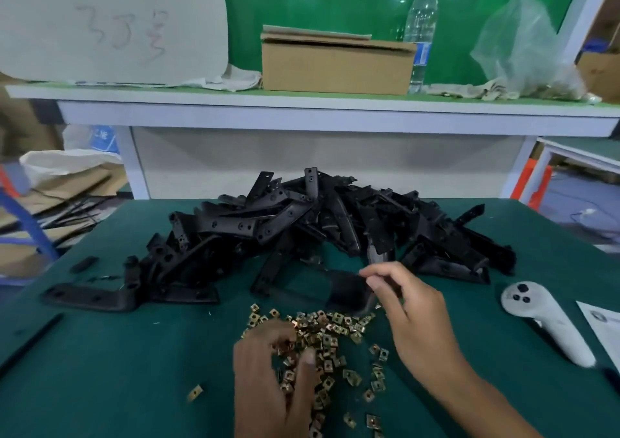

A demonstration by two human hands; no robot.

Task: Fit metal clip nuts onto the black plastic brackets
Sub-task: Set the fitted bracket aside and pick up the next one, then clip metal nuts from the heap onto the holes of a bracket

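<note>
A big heap of black plastic brackets lies across the middle of the green table. In front of it spreads a pile of small brass-coloured metal clip nuts. My left hand rests on the near part of the nut pile, fingers curled and pinching among the nuts; whether it holds one is blurred. My right hand grips one black bracket by its right end, just above the nuts. One stray nut lies alone to the left.
A white handheld controller lies at the right, beside a paper sheet. A long bracket sits apart at the left. Behind, a shelf carries a cardboard box, a water bottle and a plastic bag.
</note>
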